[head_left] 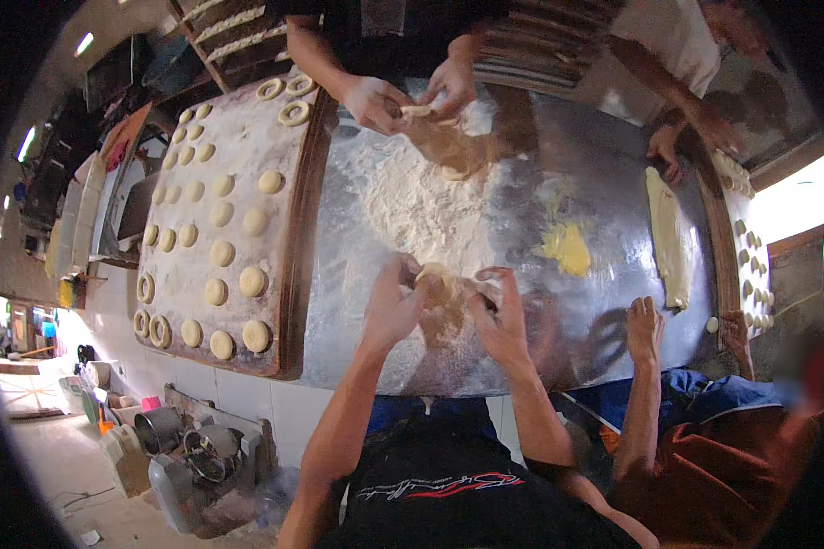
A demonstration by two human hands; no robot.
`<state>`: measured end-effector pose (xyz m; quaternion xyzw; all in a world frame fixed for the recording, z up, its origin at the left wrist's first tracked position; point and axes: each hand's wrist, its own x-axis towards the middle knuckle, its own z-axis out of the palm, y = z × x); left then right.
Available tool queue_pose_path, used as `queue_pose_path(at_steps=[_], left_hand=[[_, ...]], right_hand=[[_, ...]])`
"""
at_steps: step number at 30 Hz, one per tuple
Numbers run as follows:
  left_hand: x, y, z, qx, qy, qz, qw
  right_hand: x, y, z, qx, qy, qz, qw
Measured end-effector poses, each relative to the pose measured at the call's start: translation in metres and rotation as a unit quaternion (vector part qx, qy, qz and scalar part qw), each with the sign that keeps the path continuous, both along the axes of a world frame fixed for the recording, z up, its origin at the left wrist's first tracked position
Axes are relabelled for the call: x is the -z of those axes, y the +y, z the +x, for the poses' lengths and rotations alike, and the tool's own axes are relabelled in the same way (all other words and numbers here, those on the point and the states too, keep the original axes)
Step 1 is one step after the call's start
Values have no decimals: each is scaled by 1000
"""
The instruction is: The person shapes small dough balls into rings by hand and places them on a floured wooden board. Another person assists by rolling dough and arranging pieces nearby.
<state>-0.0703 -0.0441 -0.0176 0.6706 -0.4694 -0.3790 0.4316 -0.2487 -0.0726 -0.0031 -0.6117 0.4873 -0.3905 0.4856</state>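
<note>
Pinching a pale piece of dough (438,273), the left hand (394,306) has its grip clamped on the piece's left part, thumb and fingers together around it. The right hand (504,316) curls at the opposite side with its fingertips at or near the edge; blur hides whether its grip is closed on dough, so I can't say. A hand at each side likely steadies something so soft. The piece is held up over the near part of a patch of loose flour (421,201), probably spread there to prevent sticking to the metal table (339,329).

Across the table, a co-worker's hands (375,102) hold another dough piece (417,112) above the flour's far side, so both seem to share it. On the left, a floured board (243,137) bears dough rounds (254,282) and a few rings (159,331), mostly spaced apart, perhaps to avoid joining. To the right lie a yellow smear (566,249) and a long dough strip (666,238), the strip apparently placed within other workers' reach.
</note>
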Motion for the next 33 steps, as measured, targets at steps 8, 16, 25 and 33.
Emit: queue_pose_path(at_steps=[8,16,25,33], left_hand=[[-52,16,-10,-95,180,-118,972],[-90,24,71,70,-47,-76,994],[-44,34,127,-2,150,-143,978],[-34,34,94,-350,102,-318,875]], right_hand=[[-10,-2,33,-149,-248,163,943],[-26,-3,80,-146,-80,60,984],[-35,-12,151,-220,158,25,962],[-45,32,159,-223,-259,232,911]])
